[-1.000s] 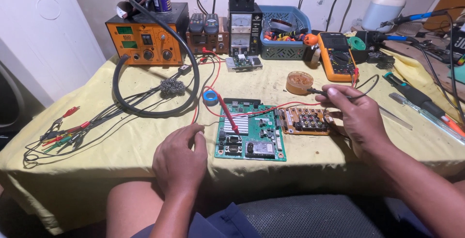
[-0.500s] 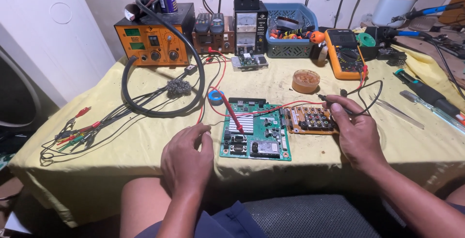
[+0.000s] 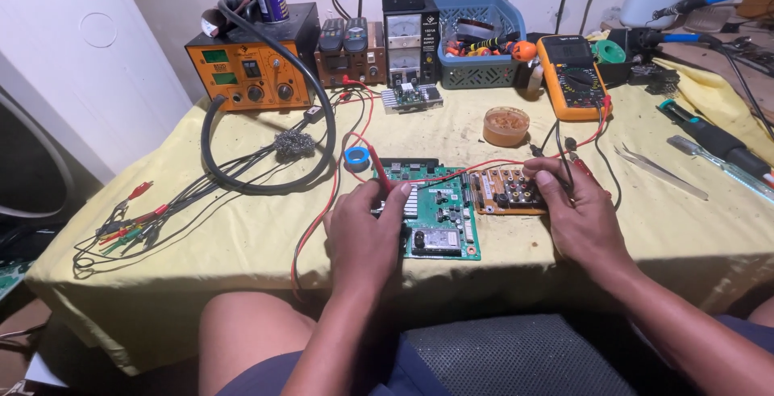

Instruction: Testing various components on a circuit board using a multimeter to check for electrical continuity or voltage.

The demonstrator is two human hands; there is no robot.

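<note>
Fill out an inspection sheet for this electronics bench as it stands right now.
Surface: table under a yellow cloth, creased and speckled.
Job's things: green circuit board beside a smaller brown board; a red probe lies across the green one.
Clutter: tweezers, flux tin, wire wool, blue tape roll, blue basket of parts.
Grippers: left hand rests on the green board's left edge; right hand presses on the brown board.
Cables: thick black hose looped; red leads and clip leads spread left.
Surroundings: orange station, yellow meter, white wall.
</note>
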